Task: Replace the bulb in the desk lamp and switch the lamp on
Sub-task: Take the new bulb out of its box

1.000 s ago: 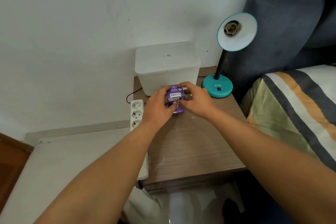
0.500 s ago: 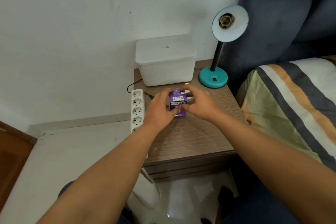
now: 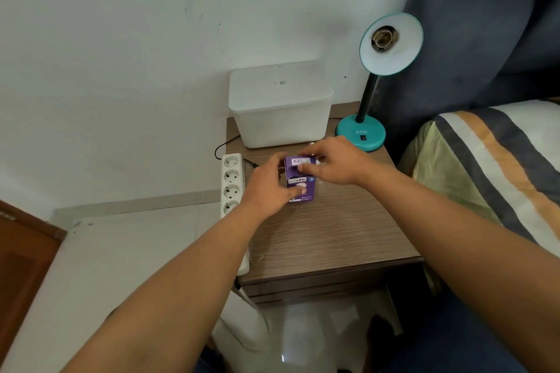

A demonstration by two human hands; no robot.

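A brown wood-grain bedside table [image 3: 333,236] is carrying everything. A white lidded box [image 3: 280,106] is sitting at its back edge, and the teal desk lamp [image 3: 362,133] is standing at the back right corner, its socket bare. A white power strip [image 3: 231,182] is lying along the left edge. Mid-table, the left hand [image 3: 266,188] is clamping the purple bulb box [image 3: 300,182] upright while the right hand [image 3: 336,162] is pinching its top flap.

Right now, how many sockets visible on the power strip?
4 on the power strip, in a row along the nightstand's left edge; the left hand's forearm covers the near end, so more may be hidden.
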